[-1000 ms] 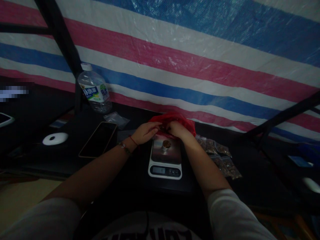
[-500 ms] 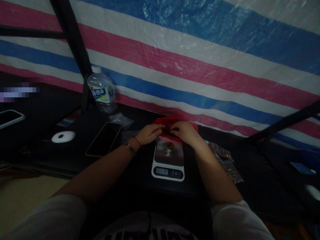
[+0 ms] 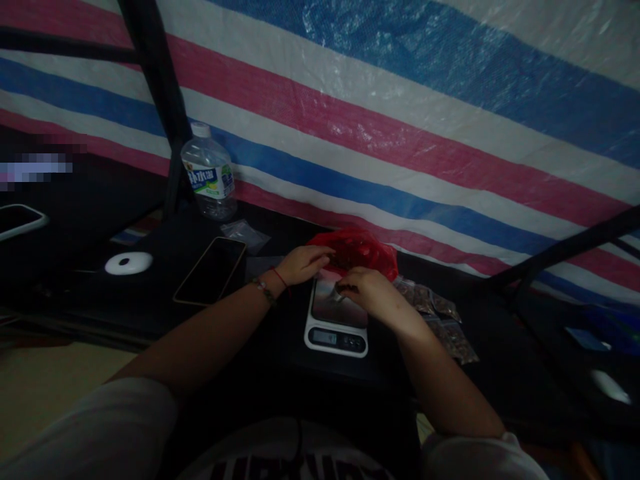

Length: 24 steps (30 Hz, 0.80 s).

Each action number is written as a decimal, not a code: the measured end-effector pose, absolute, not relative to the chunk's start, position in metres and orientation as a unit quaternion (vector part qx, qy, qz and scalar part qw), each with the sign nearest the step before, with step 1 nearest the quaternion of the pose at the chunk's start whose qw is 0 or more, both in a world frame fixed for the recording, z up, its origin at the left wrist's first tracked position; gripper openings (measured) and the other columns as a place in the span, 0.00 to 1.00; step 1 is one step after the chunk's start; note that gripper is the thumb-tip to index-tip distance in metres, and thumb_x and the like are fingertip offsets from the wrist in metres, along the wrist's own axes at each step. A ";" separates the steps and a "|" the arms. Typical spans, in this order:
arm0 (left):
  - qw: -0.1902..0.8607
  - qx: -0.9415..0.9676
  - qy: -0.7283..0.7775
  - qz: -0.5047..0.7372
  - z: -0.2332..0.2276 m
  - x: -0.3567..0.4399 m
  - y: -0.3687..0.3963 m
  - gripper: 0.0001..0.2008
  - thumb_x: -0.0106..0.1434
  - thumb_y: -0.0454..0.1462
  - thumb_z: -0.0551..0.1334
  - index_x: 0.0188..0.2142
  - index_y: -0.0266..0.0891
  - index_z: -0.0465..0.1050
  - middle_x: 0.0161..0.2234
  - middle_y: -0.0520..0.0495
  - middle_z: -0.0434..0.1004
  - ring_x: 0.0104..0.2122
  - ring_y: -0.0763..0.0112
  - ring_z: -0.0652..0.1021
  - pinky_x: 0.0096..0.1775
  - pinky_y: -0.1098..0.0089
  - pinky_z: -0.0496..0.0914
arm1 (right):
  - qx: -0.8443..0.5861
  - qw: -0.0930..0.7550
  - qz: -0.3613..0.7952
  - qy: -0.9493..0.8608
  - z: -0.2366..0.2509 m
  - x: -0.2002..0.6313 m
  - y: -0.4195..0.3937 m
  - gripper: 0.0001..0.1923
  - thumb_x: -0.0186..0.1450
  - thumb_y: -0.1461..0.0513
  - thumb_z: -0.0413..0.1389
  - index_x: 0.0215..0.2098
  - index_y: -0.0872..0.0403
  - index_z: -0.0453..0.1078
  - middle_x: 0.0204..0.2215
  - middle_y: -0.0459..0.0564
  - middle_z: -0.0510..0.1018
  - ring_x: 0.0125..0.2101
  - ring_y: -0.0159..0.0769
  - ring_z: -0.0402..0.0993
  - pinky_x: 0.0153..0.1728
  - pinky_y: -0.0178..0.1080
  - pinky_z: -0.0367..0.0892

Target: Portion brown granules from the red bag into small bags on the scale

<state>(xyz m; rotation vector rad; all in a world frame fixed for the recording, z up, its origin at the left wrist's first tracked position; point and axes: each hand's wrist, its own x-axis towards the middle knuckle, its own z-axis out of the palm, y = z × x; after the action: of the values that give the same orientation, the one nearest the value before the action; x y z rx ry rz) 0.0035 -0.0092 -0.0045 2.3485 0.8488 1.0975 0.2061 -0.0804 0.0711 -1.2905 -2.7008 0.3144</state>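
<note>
The red bag (image 3: 363, 250) behind the scale (image 3: 336, 320) was gripped by the left hand (image 3: 305, 263); the right hand (image 3: 367, 290), fingertips pinched together, was held above its platform

- Scale (image 3: 336, 327) platform partly hidden under right hand (image 3: 367, 293); display digits too small to read
- Whatever sits between right fingertips too dark and small to tell
- Red bag (image 3: 363, 250) contents hidden
- Phone (image 3: 20, 219) cut off at left edge
- Blurred patch on the left wall
</note>
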 end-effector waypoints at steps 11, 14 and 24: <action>0.208 0.848 0.300 0.385 -0.004 0.005 -0.009 0.20 0.68 0.43 0.49 0.50 0.36 0.72 0.47 0.43 0.78 0.46 0.65 0.77 0.49 0.65 0.70 | -0.419 0.141 0.132 -0.887 0.081 0.213 -0.081 0.06 0.60 0.69 0.60 0.31 0.53 0.78 0.31 0.49 0.81 0.34 0.36 0.77 0.38 0.35 0.68; 0.212 0.844 0.305 0.387 -0.004 0.005 -0.008 0.19 0.68 0.42 0.50 0.50 0.36 0.72 0.47 0.43 0.78 0.47 0.65 0.77 0.49 0.65 0.70 | -0.419 0.175 0.136 -0.880 0.079 0.216 -0.075 0.08 0.60 0.69 0.59 0.33 0.53 0.78 0.33 0.49 0.81 0.35 0.35 0.77 0.38 0.35 0.68; 0.242 0.824 0.312 0.405 -0.007 0.003 -0.007 0.21 0.68 0.46 0.48 0.50 0.37 0.72 0.45 0.43 0.78 0.45 0.64 0.77 0.49 0.64 0.69 | -0.514 0.171 0.140 -0.829 0.035 0.227 0.016 0.10 0.62 0.68 0.55 0.39 0.56 0.77 0.38 0.53 0.81 0.37 0.37 0.76 0.42 0.36 0.67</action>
<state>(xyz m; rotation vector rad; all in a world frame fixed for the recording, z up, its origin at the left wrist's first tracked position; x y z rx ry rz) 0.0030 -0.0068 -0.0074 2.2538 0.8544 1.1078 0.2272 0.0156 0.0352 -1.4601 -2.3545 0.3965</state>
